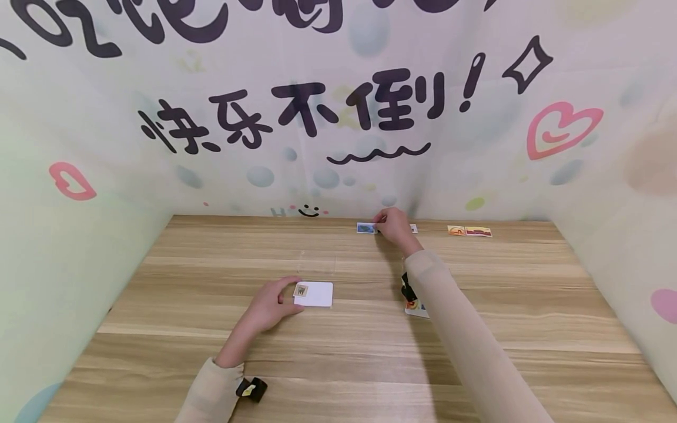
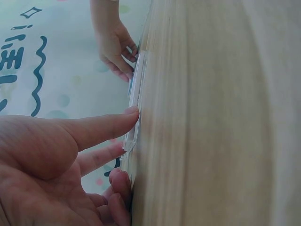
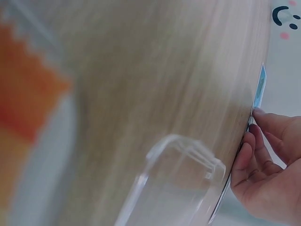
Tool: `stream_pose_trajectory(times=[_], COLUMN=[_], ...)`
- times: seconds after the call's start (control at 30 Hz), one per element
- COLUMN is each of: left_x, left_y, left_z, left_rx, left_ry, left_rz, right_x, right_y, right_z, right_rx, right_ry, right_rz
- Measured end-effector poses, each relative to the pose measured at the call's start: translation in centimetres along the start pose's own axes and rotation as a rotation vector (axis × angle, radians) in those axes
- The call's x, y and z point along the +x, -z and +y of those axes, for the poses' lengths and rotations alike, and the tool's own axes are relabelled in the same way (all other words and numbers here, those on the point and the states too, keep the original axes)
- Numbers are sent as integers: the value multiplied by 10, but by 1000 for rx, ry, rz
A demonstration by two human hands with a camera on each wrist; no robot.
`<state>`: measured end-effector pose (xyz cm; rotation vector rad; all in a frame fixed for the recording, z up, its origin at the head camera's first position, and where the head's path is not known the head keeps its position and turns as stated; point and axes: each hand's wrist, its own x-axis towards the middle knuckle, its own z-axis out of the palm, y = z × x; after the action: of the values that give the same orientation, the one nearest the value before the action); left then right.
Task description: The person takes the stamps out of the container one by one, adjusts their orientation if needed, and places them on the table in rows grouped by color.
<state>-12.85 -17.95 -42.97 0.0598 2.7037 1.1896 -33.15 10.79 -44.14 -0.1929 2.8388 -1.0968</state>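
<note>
Between the thumb and a finger of my left hand [image 1: 268,302] is a flat clear plastic case [image 2: 135,96], gripped by its edges. White card [image 1: 319,295] fills its top, and a small brownish stamp [image 1: 301,290] sits at its left end. At the back of the table, my right hand [image 1: 395,226] pinches a small stamp low against the tabletop; the fingers mostly hide it. A blue stamp [image 1: 365,228] lies just left of those fingertips, also visible as a blue strip [image 3: 260,84] in the right wrist view. Another stamp's pale edge [image 1: 414,228] shows to the right.
Two orange and red stamps [image 1: 469,231] lie farther right along the back edge. Partly beneath the right forearm are colourful stamps [image 1: 416,309]. A faint clear plastic piece [image 1: 317,262] lies behind the white card. The printed wall cloth [image 1: 317,182] rises behind the wooden table [image 1: 338,358].
</note>
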Motion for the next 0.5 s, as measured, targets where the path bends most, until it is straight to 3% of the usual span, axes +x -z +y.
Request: stream_pose_trajectory(times=[0.5], left_x=[2], left_y=[0], left_z=[-3], left_rx=[-6], left_ry=[-2], left_rz=[-6], right_x=[0], right_y=[0], right_z=[0], right_rx=[10], right_ry=[9], right_rz=[-8])
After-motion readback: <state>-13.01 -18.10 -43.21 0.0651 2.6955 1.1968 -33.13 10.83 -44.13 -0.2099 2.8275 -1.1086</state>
